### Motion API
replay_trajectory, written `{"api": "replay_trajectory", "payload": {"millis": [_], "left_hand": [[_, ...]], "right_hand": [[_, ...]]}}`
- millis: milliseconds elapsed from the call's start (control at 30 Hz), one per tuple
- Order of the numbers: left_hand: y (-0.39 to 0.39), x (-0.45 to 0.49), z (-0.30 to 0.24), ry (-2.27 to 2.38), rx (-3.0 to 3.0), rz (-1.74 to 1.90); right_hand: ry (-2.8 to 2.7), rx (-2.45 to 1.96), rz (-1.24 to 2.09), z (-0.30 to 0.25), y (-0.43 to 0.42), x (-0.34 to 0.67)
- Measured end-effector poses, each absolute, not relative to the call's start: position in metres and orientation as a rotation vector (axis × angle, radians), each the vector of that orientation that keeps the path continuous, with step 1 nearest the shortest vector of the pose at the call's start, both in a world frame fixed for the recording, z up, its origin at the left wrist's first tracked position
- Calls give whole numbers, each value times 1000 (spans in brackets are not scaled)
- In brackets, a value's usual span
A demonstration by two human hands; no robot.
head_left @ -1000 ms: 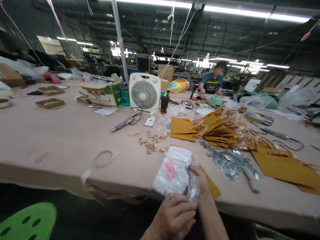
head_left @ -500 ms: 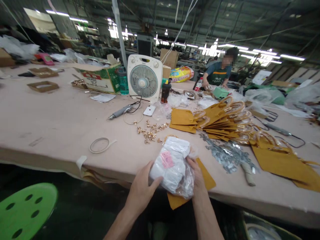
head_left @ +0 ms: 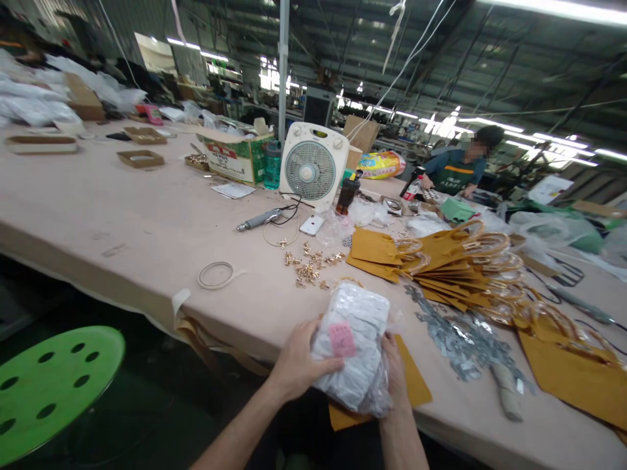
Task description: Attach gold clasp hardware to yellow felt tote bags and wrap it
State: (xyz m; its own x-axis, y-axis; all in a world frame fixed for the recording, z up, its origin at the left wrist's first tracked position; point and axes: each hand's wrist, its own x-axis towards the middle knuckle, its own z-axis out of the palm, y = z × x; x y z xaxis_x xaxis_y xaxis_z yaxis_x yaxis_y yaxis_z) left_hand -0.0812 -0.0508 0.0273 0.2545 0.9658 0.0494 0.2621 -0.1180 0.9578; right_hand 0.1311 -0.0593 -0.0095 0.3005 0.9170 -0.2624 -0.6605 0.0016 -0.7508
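Observation:
Both my hands grip a clear plastic bag stuffed with white packets and bearing a small pink tag, at the near edge of the long table. My left hand clasps its left side with the thumb across the front. My right hand holds the right side, its fingers partly hidden behind the bag. The bag rests over a mustard-yellow flat piece. Small gold metal fittings lie scattered just beyond it.
Mustard bags with ring handles fan out to the right, beside a heap of silver metal bits. A white fan, a phone, a pen-like power tool, a tape ring and a carton stand farther back. A green stool is at lower left. Another person works opposite.
My left hand has come up from below and taken hold of the bag's left side. The view has swung slightly left; the bag sits a little lower and nearer.

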Motion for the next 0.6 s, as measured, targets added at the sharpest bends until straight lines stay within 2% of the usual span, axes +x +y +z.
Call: {"api": "replay_trajectory", "payload": {"millis": [100, 300, 600], "left_hand": [[-56, -71, 26, 991, 1385, 1009], [-63, -55, 40, 545, 1122, 945], [-61, -45, 52, 647, 1249, 950]], "right_hand": [[-315, -939, 1309, -2, -64, 128], [-291, -939, 1581, -3, -68, 134], [-272, -903, 1447, -1, -73, 147]]}}
